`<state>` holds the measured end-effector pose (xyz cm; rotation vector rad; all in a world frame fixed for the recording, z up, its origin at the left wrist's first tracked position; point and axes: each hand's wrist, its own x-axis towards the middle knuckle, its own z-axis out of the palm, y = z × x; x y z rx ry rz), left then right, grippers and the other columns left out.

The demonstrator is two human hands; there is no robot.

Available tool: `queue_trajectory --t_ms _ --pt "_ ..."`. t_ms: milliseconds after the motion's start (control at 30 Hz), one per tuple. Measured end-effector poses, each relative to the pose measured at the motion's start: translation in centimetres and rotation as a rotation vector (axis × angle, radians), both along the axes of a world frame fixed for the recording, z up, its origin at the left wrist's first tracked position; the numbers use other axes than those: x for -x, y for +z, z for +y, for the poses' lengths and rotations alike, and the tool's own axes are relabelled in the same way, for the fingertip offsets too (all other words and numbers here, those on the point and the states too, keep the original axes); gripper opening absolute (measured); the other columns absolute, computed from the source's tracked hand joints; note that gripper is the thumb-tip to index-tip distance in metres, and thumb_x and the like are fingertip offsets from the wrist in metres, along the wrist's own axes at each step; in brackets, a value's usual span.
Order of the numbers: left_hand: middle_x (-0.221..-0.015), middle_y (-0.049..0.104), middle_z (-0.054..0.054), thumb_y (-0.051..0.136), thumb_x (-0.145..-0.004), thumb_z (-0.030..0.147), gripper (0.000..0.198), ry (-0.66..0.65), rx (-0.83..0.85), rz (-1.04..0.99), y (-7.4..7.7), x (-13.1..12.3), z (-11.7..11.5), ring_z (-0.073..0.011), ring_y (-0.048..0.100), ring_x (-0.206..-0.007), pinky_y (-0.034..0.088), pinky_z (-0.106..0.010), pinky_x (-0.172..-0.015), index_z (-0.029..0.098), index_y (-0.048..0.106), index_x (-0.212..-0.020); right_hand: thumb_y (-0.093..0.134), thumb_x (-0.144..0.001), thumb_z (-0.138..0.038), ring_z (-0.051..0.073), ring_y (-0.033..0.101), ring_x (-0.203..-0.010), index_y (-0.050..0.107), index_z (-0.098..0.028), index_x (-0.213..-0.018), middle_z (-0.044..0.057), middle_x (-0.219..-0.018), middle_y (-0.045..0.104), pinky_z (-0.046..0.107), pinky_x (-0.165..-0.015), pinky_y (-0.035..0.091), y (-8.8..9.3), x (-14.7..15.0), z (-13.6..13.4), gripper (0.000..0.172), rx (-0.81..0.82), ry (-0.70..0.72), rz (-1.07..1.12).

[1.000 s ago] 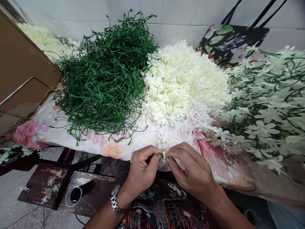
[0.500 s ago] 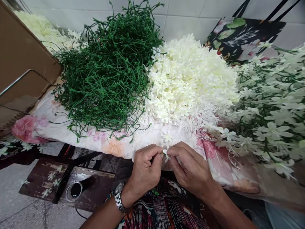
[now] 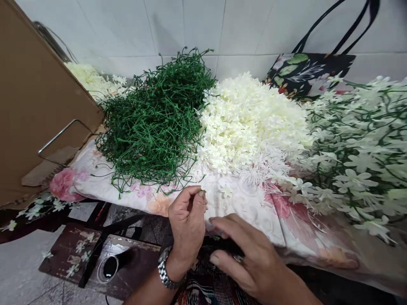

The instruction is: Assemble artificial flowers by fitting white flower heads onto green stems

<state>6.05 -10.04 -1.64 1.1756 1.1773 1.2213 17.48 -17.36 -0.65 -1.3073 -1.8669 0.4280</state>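
Note:
My left hand is raised at the front edge of the floral cloth, thumb and forefinger pinched together; what they hold is too small to make out. A metal wristwatch is on that wrist. My right hand lies lower and to the right, fingers stretched out and apart, with nothing in it, just below the cloth's edge. Behind the hands lie a heap of green plastic stems and a heap of loose cream-white flower heads.
Assembled white-flower sprays fill the right side. A black floral bag leans on the tiled wall. A brown cardboard sheet with a metal bracket stands at left. Below, a dark board holds a small round lid.
Both hands were pinched together on a small white flower and green tip. Now they have parted: the right hand has dropped and spread flat, and the left stays pinched. The view has tilted up.

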Motion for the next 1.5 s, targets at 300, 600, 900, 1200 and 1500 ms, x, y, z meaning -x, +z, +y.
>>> queue_trajectory --t_ms 300,600,900,1200,1500 --pt "-0.065 0.058 0.001 0.061 -0.073 0.019 0.004 -0.371 0.133 0.014 0.6 1.9 -1.0 -0.0127 0.053 -0.062 0.044 -0.021 -0.059 0.016 0.06 -0.073 0.035 -0.089 -0.005 0.014 0.049 -0.064 0.057 -0.013 -0.081 0.004 -0.067 0.053 0.026 -0.055 0.044 0.0 -1.8 1.3 0.025 -0.126 -0.058 -0.205" --pt "-0.05 0.046 0.003 0.056 -0.069 0.011 0.013 -0.532 0.131 0.114 0.7 1.1 -0.4 -0.0112 0.042 -0.052 0.036 -0.02 -0.049 0.016 0.06 -0.057 0.034 -0.093 -0.009 0.013 0.048 -0.066 0.059 -0.01 -0.09 0.006 -0.078 0.06 0.027 -0.06 0.044 2.1 -1.7 2.1 0.025 -0.222 0.077 -0.377" --pt "-0.07 0.059 -0.001 0.058 -0.074 0.016 0.012 -0.394 0.15 -0.042 -0.7 0.6 -0.2 -0.0114 0.054 -0.056 0.044 -0.022 -0.053 0.015 0.06 -0.062 0.04 -0.09 -0.012 0.014 0.054 -0.062 0.057 -0.015 -0.08 0.005 -0.069 0.058 0.025 -0.055 0.038 -0.6 -7.2 0.3 0.02 -0.074 -0.484 -0.578" --pt "-0.059 0.048 0.003 0.06 -0.073 0.018 0.009 -0.373 0.232 -0.132 -0.9 -0.1 -0.5 -0.006 0.035 -0.048 0.027 -0.018 -0.042 0.014 0.06 -0.065 0.04 -0.081 -0.011 0.017 0.054 -0.057 0.056 -0.017 -0.08 0.005 -0.07 0.058 0.028 -0.051 0.034 -2.4 -6.8 0.8 0.017 0.066 -0.6 -0.664" --pt "-0.061 0.058 0.0 0.064 -0.071 0.023 0.012 -0.361 0.26 -0.201 -0.1 0.2 -1.1 -0.0072 0.042 -0.048 0.032 -0.019 -0.043 0.015 0.061 -0.063 0.047 -0.083 -0.019 0.011 0.05 -0.052 0.054 -0.019 -0.072 -0.001 -0.062 0.052 0.023 -0.05 0.039 -0.7 -6.7 -0.6 0.012 0.129 -0.447 -0.142"
